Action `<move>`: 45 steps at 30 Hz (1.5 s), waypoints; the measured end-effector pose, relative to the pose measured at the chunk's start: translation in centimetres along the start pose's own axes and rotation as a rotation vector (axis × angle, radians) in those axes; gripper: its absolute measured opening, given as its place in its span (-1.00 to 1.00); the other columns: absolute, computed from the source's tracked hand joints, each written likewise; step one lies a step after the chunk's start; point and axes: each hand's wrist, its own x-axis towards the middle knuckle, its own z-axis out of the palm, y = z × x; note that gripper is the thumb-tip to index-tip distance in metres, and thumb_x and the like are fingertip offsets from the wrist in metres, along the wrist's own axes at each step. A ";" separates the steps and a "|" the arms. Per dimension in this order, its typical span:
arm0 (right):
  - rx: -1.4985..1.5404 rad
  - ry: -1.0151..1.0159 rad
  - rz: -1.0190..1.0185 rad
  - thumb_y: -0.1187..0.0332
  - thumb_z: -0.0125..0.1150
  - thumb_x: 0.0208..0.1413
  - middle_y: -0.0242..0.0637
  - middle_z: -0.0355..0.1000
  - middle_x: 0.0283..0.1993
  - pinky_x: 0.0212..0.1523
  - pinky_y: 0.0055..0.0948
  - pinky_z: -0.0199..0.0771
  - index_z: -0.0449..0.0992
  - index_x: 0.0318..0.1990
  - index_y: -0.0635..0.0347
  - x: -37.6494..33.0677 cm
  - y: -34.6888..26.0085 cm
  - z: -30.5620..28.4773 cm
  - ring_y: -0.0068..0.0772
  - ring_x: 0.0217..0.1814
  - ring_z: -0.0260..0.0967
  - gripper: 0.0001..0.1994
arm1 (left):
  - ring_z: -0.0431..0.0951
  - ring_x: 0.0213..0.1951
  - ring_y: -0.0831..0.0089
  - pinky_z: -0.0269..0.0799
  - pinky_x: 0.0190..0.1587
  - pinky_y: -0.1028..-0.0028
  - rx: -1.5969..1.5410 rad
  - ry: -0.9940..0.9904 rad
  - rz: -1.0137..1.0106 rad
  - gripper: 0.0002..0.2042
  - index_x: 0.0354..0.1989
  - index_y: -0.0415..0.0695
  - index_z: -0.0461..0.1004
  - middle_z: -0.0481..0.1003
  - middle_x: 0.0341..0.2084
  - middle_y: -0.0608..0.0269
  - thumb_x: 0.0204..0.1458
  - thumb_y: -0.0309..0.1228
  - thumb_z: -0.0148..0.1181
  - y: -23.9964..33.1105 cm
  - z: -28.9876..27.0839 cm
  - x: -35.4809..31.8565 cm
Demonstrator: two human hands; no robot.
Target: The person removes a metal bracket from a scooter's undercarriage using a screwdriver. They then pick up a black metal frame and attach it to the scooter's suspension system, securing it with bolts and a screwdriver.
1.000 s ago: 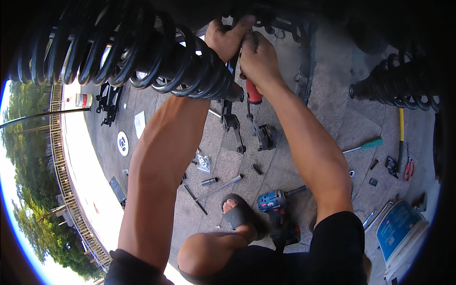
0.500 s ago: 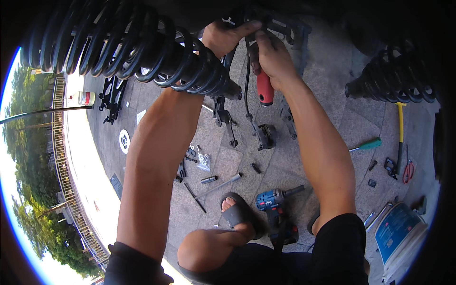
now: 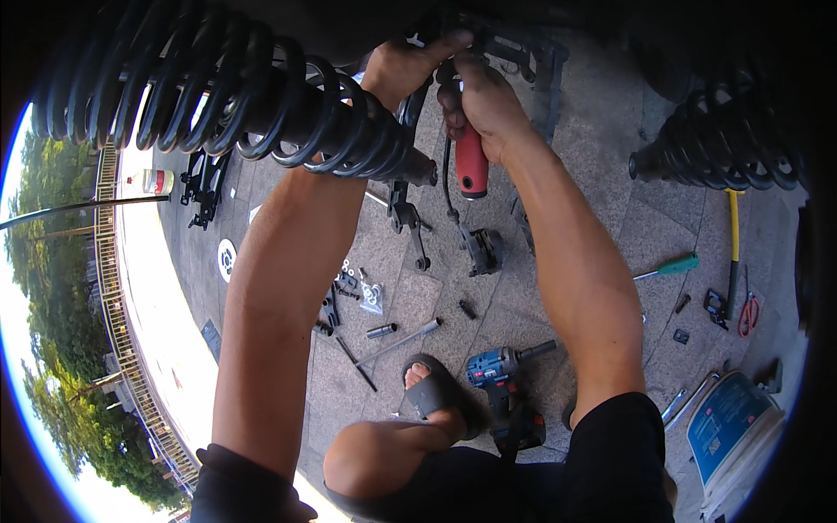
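Observation:
At the top centre my right hand point(image 3: 490, 103) is closed around a red-handled screwdriver point(image 3: 472, 162). Its handle end points down toward me, and its shaft is hidden. Just left of it, my left hand point(image 3: 403, 70) reaches up beneath a dark vehicle underside. One digit stretches right toward the screwdriver's upper end, while the others curl out of sight around something in shadow. A large black coil spring point(image 3: 253, 96) crosses in front of my left forearm. Below my hands hang a black cable point(image 3: 448, 174) and a dark bracket-like part point(image 3: 484, 250).
A blue cordless impact wrench point(image 3: 499, 375) lies by my sandalled foot. Sockets, a rod and a small bag of washers point(image 3: 371, 297) lie on the paving. A second coil spring point(image 3: 724, 148), a green-handled screwdriver point(image 3: 676, 265), a yellow-handled hammer point(image 3: 733, 227) and a bucket point(image 3: 728, 423) are at right.
My right hand and the red-handled screwdriver have shifted slightly left and tilted a little. My left hand stays about where it was, and the whole view has moved slightly.

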 end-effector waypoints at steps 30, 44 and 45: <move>-0.933 0.262 -0.649 0.24 -0.19 0.27 0.14 0.42 -0.48 -0.36 0.00 0.41 0.36 -0.32 0.37 3.5 3.0 -0.6 0.19 -0.41 0.43 -0.67 | 0.52 -0.37 0.49 0.47 -0.30 0.43 0.187 0.135 0.145 -0.57 -0.31 -0.35 0.55 0.58 -0.41 0.19 -0.11 -0.16 0.42 0.1 0.5 -0.2; -0.502 0.147 -0.153 0.19 -0.14 0.30 -0.37 0.27 -0.57 -0.60 -0.38 0.26 0.36 -0.16 0.19 -1.5 3.6 -3.6 -0.53 -0.64 0.21 -0.75 | 0.39 -0.54 0.59 0.34 -0.52 0.50 0.109 0.103 0.128 -0.55 -0.11 -0.35 0.40 0.48 -0.50 0.27 0.01 -0.22 0.35 -1.0 0.2 -0.3; -0.661 0.149 -0.179 0.21 -0.13 0.29 -0.30 0.30 -0.55 -0.56 -0.32 0.29 0.36 -0.15 0.20 -2.5 4.3 -5.0 -0.44 -0.62 0.24 -0.76 | 0.39 -0.54 0.59 0.34 -0.52 0.50 0.124 0.086 0.127 -0.54 -0.09 -0.35 0.37 0.48 -0.51 0.26 0.01 -0.22 0.35 -1.0 0.1 -0.4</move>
